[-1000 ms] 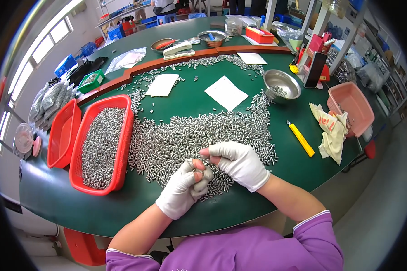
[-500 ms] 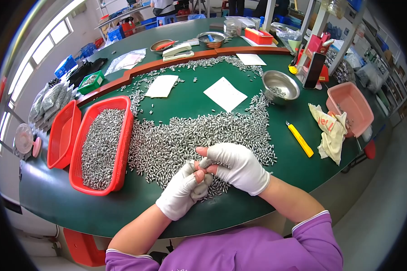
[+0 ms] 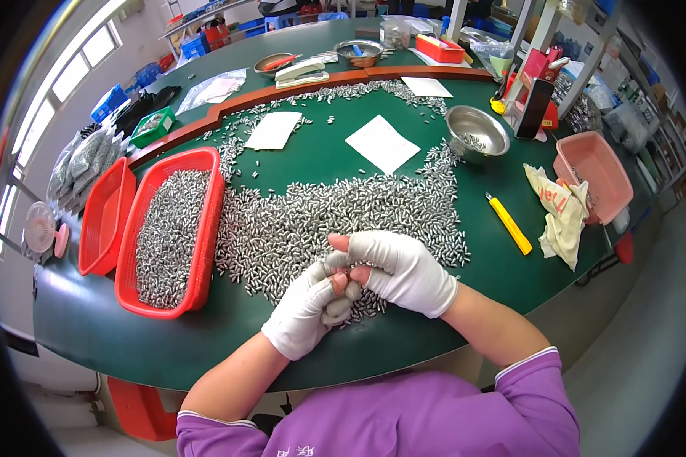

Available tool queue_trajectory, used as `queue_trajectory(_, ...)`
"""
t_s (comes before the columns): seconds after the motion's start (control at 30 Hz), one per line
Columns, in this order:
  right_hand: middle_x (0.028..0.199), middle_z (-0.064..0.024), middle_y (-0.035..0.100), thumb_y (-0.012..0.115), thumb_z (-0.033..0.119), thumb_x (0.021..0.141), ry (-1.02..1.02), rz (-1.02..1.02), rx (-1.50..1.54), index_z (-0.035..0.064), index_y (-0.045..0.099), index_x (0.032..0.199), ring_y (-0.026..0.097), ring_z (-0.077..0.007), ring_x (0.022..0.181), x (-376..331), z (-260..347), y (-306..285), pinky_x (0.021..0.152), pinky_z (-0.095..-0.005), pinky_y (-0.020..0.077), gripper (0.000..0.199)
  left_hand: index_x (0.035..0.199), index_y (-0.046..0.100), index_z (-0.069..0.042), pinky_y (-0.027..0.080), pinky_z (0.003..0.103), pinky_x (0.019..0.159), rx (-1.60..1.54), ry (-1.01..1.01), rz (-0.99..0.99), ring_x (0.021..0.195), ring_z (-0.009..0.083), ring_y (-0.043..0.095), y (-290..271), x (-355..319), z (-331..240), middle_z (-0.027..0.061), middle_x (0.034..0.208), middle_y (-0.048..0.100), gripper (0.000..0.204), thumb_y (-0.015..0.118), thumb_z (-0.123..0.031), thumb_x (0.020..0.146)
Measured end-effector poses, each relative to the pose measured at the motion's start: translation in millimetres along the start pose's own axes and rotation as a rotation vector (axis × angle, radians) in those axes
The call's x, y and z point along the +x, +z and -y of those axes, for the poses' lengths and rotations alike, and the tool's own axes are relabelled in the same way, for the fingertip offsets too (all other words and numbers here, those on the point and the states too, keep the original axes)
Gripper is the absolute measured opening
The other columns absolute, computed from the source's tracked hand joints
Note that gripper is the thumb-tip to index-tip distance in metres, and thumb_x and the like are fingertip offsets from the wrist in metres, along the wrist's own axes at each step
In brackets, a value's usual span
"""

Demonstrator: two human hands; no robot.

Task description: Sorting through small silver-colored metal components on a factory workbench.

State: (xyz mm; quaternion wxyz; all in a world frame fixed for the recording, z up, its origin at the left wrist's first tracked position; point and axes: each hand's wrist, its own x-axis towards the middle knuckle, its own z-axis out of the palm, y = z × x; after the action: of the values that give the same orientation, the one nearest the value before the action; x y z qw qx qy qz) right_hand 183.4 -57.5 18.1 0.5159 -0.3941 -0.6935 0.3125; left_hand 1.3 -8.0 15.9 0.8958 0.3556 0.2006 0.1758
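Note:
A broad pile of small silvery metal cylinders (image 3: 305, 213) covers the middle of the green table. My left hand (image 3: 305, 308) and my right hand (image 3: 404, 270) meet over its near edge, both in white gloves that leave some fingertips bare. The left fingers are curled, with thumb and index tip pinched. My right thumb and fingers close in from the other side, against the left fingertips. Whatever lies between them is too small and hidden to name. To the left, a red plastic basket (image 3: 212, 221) is heaped with the same cylinders.
Another red basket (image 3: 103, 217) stands farther left. On the right are a metal bowl (image 3: 495, 126), a yellow utility knife (image 3: 511, 226), a cloth (image 3: 558, 221) and a pink basket (image 3: 610, 179). White paper sheets (image 3: 383, 145) lie beyond the pile; a wooden rim (image 3: 206, 131) runs behind.
The view has tilted slightly, shifting the table a little upward in the picture. My hands stay together over the pile, with only small finger movements.

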Motion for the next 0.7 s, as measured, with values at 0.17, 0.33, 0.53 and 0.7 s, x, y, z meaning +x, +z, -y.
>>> queue_trajectory(0.17, 0.103, -0.0105, 0.065, 0.069, 0.006, 0.074, 0.005, -0.200, -0.549, 0.0076, 0.069, 0.100, 0.062, -0.0282, 0.095, 6, -7, -11, 0.085, -0.0364, 0.0505, 0.026, 0.096, 0.050, -0.010, 0.028, 0.021, 0.049, -0.061, 0.047, -0.022, 0.053, 0.0067, 0.034, -10, 2, 4, 0.0019, 0.081, 0.055, 0.023, 0.062, -0.029, 0.090)
queue_trajectory(0.33, 0.107, -0.0091, 0.063, 0.074, 0.017, 0.070, 0.087, -0.019, -0.871, 0.0106, 0.070, 0.087, 0.057, -0.0287, 0.105, 4, -15, -24, 0.091, -0.0394, 0.0469, 0.018, 0.094, 0.053, -0.010, 0.029, 0.022, 0.049, -0.091, 0.048, -0.013, 0.051, 0.0072, 0.034, -12, 2, 4, 0.0040, 0.083, 0.059, 0.021, 0.062, -0.029, 0.090)
queue_trajectory(0.53, 0.090, -0.0060, 0.063, 0.073, 0.012, 0.069, 0.030, -0.044, -0.833, 0.0077, 0.064, 0.072, 0.060, -0.0263, 0.092, 4, -21, -19, 0.082, -0.0366, 0.0489, 0.010, 0.094, 0.053, -0.010, 0.030, 0.022, 0.050, -0.111, 0.037, 0.039, 0.051, 0.0075, 0.034, -14, 4, 5, 0.0040, 0.079, 0.057, 0.022, 0.061, -0.029, 0.091)
queue_trajectory(0.7, 0.088, -0.0076, 0.061, 0.071, 0.012, 0.071, 0.024, -0.096, -0.784, 0.0071, 0.062, 0.077, 0.059, -0.0271, 0.089, 5, -23, -19, 0.081, -0.0382, 0.0480, 0.011, 0.096, 0.052, -0.010, 0.030, 0.021, 0.051, -0.121, 0.027, 0.010, 0.053, 0.0070, 0.035, -11, 4, 4, 0.0040, 0.080, 0.054, 0.020, 0.062, -0.027, 0.090)
